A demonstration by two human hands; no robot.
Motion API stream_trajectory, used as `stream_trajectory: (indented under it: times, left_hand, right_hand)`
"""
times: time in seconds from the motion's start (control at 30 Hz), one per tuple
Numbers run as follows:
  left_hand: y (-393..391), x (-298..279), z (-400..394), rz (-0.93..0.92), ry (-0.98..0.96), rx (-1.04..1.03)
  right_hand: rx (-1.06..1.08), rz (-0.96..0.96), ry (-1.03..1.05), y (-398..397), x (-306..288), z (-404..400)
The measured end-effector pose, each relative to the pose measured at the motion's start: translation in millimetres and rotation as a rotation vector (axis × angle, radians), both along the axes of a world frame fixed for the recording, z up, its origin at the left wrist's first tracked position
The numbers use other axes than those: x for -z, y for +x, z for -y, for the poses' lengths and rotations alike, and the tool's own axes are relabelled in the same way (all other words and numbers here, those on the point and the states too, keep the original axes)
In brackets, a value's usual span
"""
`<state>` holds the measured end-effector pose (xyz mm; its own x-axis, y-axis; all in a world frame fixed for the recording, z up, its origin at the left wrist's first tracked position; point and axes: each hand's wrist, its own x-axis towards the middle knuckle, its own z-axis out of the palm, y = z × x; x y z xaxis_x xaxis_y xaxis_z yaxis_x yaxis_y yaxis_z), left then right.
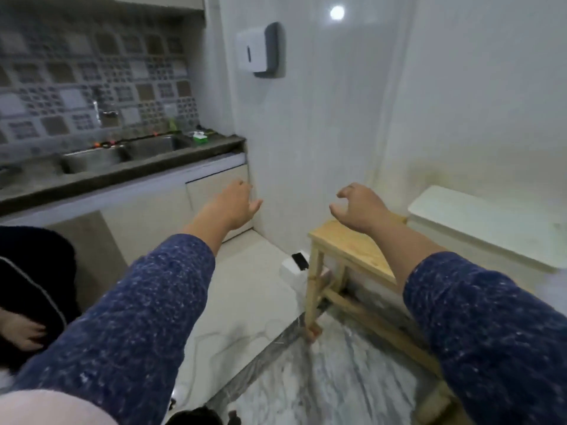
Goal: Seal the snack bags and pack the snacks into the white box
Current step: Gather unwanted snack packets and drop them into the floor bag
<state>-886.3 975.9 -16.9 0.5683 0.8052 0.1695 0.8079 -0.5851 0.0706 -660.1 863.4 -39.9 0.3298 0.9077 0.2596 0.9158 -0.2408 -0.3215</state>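
Observation:
Both my arms, in blue speckled sleeves, stretch forward in the air. My left hand [234, 204] hangs in front of the cabinet corner with loosely curled fingers and holds nothing. My right hand [357, 207] hovers above the near end of a wooden stool [352, 250], fingers apart and curved, also holding nothing. A small white box-like thing [290, 269] with a black item on top sits on the floor beside the stool's leg. No snack bags show in this view.
A dark counter with a double steel sink [122, 151] runs along the left. A white dispenser [260, 50] hangs on the wall. A white table [491, 222] stands at the right. Another person's hand [23, 331] and dark clothing are at the left edge.

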Motion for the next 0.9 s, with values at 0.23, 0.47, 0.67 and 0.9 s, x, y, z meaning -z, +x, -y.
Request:
stream_trajectory:
  times: [0.23, 0.47, 0.67, 0.9]
  left_hand:
    - [174.4, 2.6, 109.0, -0.033, 0.014, 0.412]
    - [336.3, 12.9, 301.5, 0.011, -0.022, 0.834]
    - [438.7, 36.8, 496.1, 0.013, -0.076, 1.139]
    - [492.2, 80.1, 676.2, -0.109, -0.134, 1.424]
  right_hand:
    - [0.439, -0.001, 0.016, 109.9, 2.5, 194.7]
    - [0.822, 0.009, -0.036, 181.7, 12.6, 423.2]
    - [1.132, -0.017, -0.115, 211.8, 26.9, 619.5]
    - [1.378, -0.075, -0.184, 213.5, 58.8, 775.2]
